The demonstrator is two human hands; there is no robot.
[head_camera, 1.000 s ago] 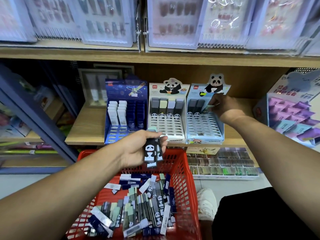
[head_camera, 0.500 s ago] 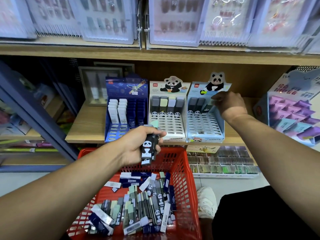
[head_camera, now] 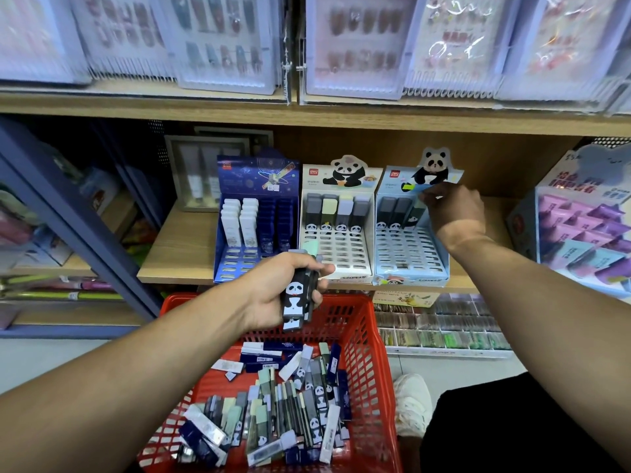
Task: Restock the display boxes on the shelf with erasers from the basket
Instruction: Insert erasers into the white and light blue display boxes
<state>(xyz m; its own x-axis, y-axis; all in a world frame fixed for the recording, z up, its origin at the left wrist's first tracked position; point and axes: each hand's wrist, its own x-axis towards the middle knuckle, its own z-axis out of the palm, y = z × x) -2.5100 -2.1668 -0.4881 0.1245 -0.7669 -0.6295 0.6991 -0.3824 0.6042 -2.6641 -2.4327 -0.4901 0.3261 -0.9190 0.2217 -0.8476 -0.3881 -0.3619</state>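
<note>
Three display boxes stand on the wooden shelf (head_camera: 177, 247): a dark blue one (head_camera: 256, 264), a white panda one (head_camera: 336, 254) and a light blue panda one (head_camera: 409, 257). My left hand (head_camera: 276, 288) grips a small stack of panda erasers (head_camera: 297, 295) above the red basket (head_camera: 379, 343), which holds several loose erasers (head_camera: 286, 401). My right hand (head_camera: 454, 213) is at the top row of the light blue box, its fingers pinching a dark panda eraser (head_camera: 415, 213) that leans in the third slot.
A purple-and-teal display box (head_camera: 580, 240) stands at the right of the shelf. A framed box (head_camera: 205, 172) sits behind the blue box. Nail-set packs (head_camera: 351, 46) line the upper shelf. A tray of small items (head_camera: 444, 329) lies below. My shoe (head_camera: 413, 404) is beside the basket.
My right hand has shifted slightly up and right at the light blue box's top row while setting the eraser in. My left hand has turned the panda stack more upright.
</note>
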